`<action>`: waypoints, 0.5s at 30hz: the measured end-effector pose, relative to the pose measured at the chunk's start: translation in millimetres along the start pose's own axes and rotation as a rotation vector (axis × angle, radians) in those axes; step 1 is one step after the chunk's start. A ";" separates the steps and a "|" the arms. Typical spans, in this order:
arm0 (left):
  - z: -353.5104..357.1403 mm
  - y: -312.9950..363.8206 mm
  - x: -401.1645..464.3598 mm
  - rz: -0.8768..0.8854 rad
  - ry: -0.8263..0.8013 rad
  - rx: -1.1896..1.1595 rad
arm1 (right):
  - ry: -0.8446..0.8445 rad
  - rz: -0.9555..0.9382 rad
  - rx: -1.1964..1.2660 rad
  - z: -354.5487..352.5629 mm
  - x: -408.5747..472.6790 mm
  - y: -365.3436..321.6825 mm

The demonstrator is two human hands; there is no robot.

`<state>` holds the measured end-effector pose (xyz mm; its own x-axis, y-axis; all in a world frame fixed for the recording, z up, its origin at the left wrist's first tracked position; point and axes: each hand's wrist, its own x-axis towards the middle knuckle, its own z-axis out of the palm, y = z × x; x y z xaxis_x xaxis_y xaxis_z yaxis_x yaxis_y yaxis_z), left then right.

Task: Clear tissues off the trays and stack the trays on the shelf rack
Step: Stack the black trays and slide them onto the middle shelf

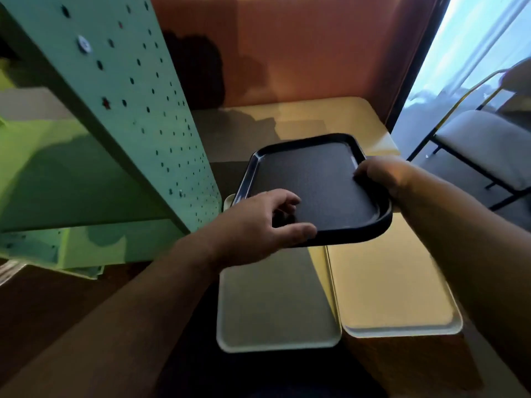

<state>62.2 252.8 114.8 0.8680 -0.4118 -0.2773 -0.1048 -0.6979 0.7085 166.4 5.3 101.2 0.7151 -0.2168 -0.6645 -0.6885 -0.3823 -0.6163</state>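
On the far left stands the green shelf rack (120,116). Its side panel is full of small round holes, and it leans across the picture from the top left down toward the middle.

Just right of the rack, the left hand (258,225) holds the near left corner of a black tray (319,185). The thumb lies along the near edge and the other fingers curl over the rim onto the tray's inside, so this grip is pinching the tray.

The black tray is up in the air, tilted a little, above the table (310,116). Nothing lies on it. It hangs over the far ends of two pale trays.

The first pale tray (275,305) is in shadow and lies flat on the table, below the left hand. The second pale tray (390,282) lies just beside it on the right, in warm light. Their long sides touch or nearly touch.

The right hand (382,173) grips the right edge of the black tray. Its fingers curl over the rim, so this grip is pinching the tray too.

Far right, a chair (485,145) with a pale seat and dark legs stands well apart from the table, by a bright window.
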 end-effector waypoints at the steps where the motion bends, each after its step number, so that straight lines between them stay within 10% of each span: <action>1: -5.0 8.1 -11.3 0.065 -0.013 0.104 | -0.009 0.005 -0.008 -7.6 -5.1 -4.7; 5: -8.7 15.5 -22.2 0.262 0.454 0.686 | -0.082 0.064 0.091 -32.3 -25.4 -24.9; 11: -26.4 70.6 -29.7 0.313 0.790 0.574 | -0.246 -0.111 0.258 -72.2 -75.6 -11.8; 15: -41.1 115.6 -45.6 0.301 0.783 0.518 | 0.155 -0.654 -0.222 -107.0 -153.1 -18.6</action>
<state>30.5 215.0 236.0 0.8269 -0.2402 0.5085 -0.4110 -0.8752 0.2550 82.7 -50.5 259.6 0.9940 0.0009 -0.1091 -0.0825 -0.6481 -0.7571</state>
